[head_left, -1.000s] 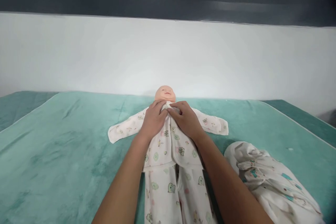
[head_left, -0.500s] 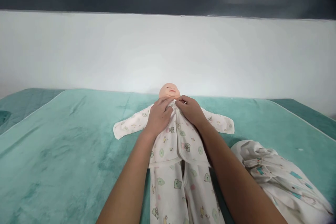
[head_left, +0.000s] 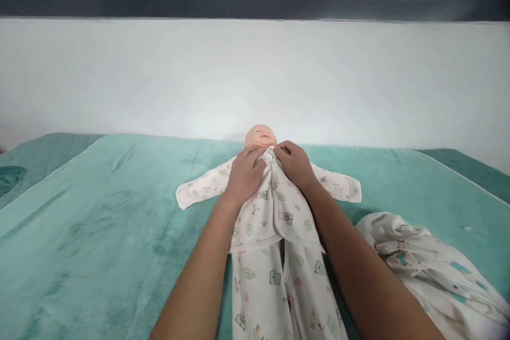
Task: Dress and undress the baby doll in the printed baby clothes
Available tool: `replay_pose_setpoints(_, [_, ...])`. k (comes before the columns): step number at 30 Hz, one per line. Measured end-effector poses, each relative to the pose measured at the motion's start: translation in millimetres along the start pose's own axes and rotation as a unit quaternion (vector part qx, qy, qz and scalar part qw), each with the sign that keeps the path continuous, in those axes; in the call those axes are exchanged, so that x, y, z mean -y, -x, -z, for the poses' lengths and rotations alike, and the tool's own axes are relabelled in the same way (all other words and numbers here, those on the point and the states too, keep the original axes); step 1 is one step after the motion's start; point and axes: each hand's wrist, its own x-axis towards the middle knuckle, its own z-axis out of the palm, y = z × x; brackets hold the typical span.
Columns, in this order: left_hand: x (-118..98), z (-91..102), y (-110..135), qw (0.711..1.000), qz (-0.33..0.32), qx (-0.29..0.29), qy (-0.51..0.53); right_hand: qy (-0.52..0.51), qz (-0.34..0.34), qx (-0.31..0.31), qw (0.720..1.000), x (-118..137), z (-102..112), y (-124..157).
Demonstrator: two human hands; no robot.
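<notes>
A baby doll (head_left: 261, 135) lies on its back, head toward the wall, dressed in a white printed jacket (head_left: 263, 218) and matching trousers (head_left: 258, 287). Both sleeves stretch out to the sides. At the collar, my left hand (head_left: 246, 175) is closed on the jacket's edge, its fingers bent over the cloth below the chin. Opposite it, my right hand (head_left: 294, 163) pinches the other side of the jacket's collar, thumb and forefinger together. The jacket's front edges meet near the neck and part toward the hem. Whatever fastener lies between my fingertips is too small to make out.
A teal plush blanket (head_left: 119, 223) covers the bed surface. Crumpled white printed cloth (head_left: 434, 271) lies to the right of my right forearm. Behind the bed rises a white wall (head_left: 159, 74) with a dark window frame (head_left: 159, 0) above.
My right hand has lifted its side of the collar slightly, and the cloth at the neck now bunches higher. My left hand stays at the collar. The whole view has shifted a little.
</notes>
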Motion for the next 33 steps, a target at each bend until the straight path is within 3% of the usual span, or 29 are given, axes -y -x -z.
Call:
replay_pose_setpoints(4, [1,0.1,-1,1.0,-0.002,0.0,0.001,-0.003,-0.007,-0.005,1.0,0,0,1])
replay_pose_setpoints(7, [2,-0.8,2,1.0,-0.008,-0.015,-0.001,-0.017,-0.002,-0.049,0.999,5,1,9])
replay_pose_setpoints(11, [-1,-2.2,13,0.999,-0.035,-0.029,-0.019,-0.02,0.006,-0.117,0.993,11,5,28])
replay_pose_setpoints(16, [-8,-4.4,34,0.997,-0.054,-0.026,-0.052,0.002,-0.004,-0.129,0.992,15,11,60])
replay_pose_setpoints(22, [-6,-5.9,47,0.996,-0.05,-0.03,-0.062,-0.003,-0.012,-0.087,0.996,20,14,88])
replay_pose_setpoints(27, [-5,-5.8,48,0.998,-0.034,-0.03,-0.047,0.117,0.049,0.01,0.992,27,17,80])
replay_pose_setpoints(33, [-7,-7.3,43,0.998,-0.013,-0.027,-0.048,0.18,0.053,0.029,0.982,33,16,70])
